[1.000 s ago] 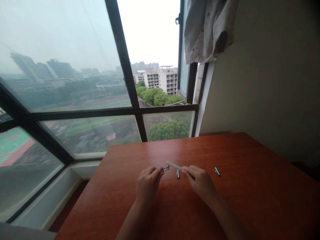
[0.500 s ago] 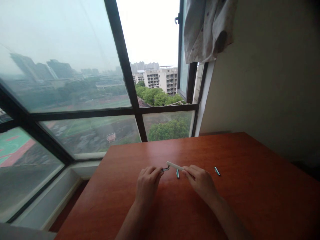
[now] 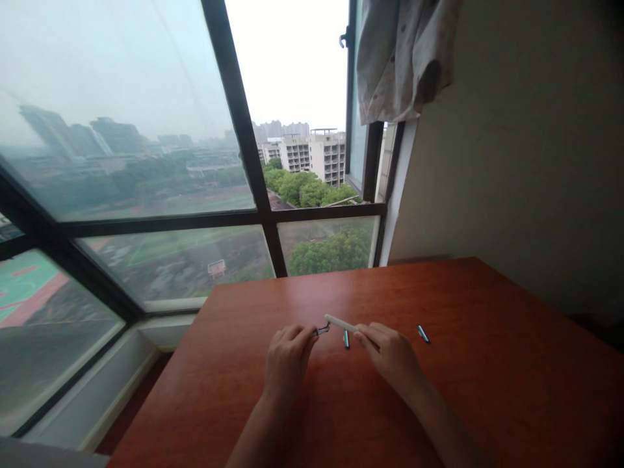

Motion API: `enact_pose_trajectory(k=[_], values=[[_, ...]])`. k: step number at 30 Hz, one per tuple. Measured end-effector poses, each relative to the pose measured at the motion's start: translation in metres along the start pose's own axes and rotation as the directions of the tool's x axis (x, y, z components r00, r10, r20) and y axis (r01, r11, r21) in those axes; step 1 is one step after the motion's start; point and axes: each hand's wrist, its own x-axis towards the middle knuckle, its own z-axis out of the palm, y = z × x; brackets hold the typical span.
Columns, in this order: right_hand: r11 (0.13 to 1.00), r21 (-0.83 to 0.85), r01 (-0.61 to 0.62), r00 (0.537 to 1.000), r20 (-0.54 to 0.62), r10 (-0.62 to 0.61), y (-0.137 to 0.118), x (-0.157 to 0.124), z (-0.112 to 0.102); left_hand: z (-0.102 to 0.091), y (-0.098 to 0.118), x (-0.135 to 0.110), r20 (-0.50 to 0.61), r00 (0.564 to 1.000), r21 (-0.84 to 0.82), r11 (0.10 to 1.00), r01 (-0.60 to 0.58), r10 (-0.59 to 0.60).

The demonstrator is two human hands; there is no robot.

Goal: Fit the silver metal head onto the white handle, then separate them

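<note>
My right hand (image 3: 390, 354) is closed round a thin white handle (image 3: 340, 323) that slants up to the left over the red-brown wooden table (image 3: 487, 383). A small dark metal head (image 3: 322, 329) sits at the handle's left end, and the fingertips of my left hand (image 3: 287, 361) pinch it. A small teal cartridge (image 3: 346, 338) lies on the table just below the handle, between my hands. A second teal cartridge (image 3: 423, 333) lies to the right of my right hand.
The table stands in a corner, with a plain wall (image 3: 511, 143) on the right. Large dark-framed windows (image 3: 263, 214) run along the far side, one pane swung open. A pale garment (image 3: 404, 58) hangs at the top by the open pane.
</note>
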Motion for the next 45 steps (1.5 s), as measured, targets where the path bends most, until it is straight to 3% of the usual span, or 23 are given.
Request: enact_pose_trajectory(k=[12,23,29,38,45], values=[[0.999,0.027,0.032,0.993,0.116,-0.035,-0.0046,0.0002,-0.0061,0.0018,-0.0021,-0.0005,0.013,1.0,-0.008,1.0,0.016,-0.015],[1.0,0.006,-0.013,1.0,-0.011,0.013,0.0014,-0.0001,-0.0021,0.0026,-0.0018,0.0,-0.004,1.0,-0.024,1.0,0.0,0.0],[0.997,0.075,0.006,1.0,-0.011,-0.005,0.002,0.0002,0.0013,0.0013,-0.0024,0.0001,0.006,1.0,-0.055,0.998,0.029,-0.029],[0.986,0.165,0.028,0.997,0.069,-0.04,-0.0056,0.001,-0.0009,0.005,-0.0029,-0.0002,0.064,0.988,-0.278,0.948,0.152,-0.14],[0.986,0.167,0.017,1.0,-0.022,-0.013,-0.0024,0.0029,0.0025,0.003,-0.0018,0.0027,0.068,0.988,-0.385,0.91,0.151,-0.136]])
